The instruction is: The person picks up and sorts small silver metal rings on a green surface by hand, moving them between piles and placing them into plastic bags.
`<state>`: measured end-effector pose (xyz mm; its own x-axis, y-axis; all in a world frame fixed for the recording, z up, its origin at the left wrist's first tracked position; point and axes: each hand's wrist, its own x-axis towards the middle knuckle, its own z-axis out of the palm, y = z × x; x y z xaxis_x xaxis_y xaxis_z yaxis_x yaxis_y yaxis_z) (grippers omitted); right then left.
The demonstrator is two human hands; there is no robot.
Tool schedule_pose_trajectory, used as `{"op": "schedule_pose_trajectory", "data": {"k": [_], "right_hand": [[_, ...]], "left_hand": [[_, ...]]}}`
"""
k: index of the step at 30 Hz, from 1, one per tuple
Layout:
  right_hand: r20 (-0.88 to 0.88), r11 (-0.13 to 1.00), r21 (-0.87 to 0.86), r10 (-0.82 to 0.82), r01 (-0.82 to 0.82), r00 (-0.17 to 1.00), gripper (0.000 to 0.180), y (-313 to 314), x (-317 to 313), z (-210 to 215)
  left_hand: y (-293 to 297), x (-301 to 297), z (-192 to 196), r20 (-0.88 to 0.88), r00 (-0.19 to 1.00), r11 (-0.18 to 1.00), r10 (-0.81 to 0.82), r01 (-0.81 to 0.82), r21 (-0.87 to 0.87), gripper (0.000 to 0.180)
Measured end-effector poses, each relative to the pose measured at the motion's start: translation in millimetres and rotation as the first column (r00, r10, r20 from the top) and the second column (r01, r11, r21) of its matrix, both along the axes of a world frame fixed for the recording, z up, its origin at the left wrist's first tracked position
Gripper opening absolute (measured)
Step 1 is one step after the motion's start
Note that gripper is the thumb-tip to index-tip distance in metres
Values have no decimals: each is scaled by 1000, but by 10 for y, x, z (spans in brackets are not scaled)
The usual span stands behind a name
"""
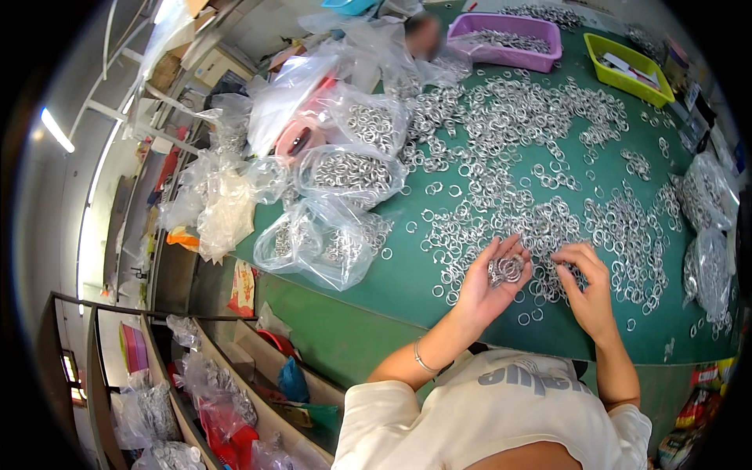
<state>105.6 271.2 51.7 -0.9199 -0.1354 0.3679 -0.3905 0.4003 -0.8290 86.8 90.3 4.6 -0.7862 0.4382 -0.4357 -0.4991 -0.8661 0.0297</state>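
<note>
Small silvery metal rings (548,222) lie in a wide spread over the green tabletop (376,301). My left hand (479,294) is turned palm up and cupped around a small heap of rings (507,270), its fingers curled at the sides. To its right, my right hand (591,296) is low over the spread with bent fingers and the thumb close to the fingertips. Rings show in the gap beneath those fingers, but whether any are pinched there is hard to make out.
Clear plastic bags of rings (350,172) stand along the table's left side, and more bags (709,270) sit at the right edge. A purple basin (509,56) and a yellow-green basket (627,70) are at the back. Shelves with bags (219,384) fill the lower left.
</note>
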Motion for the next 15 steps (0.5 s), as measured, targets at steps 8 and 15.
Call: {"op": "schedule_pose_trajectory", "data": {"k": [8,15], "right_hand": [[139,996,-67,67,-58,988,10,52,-57,-102],[206,997,-73,-1,16,979,8,83,-65,-158]], "left_hand": [[-867,-896,496,-190,881,835,434,-472,-284,21],[-1184,-911,549,-176,960,946,216,-250,-205,19]]}}
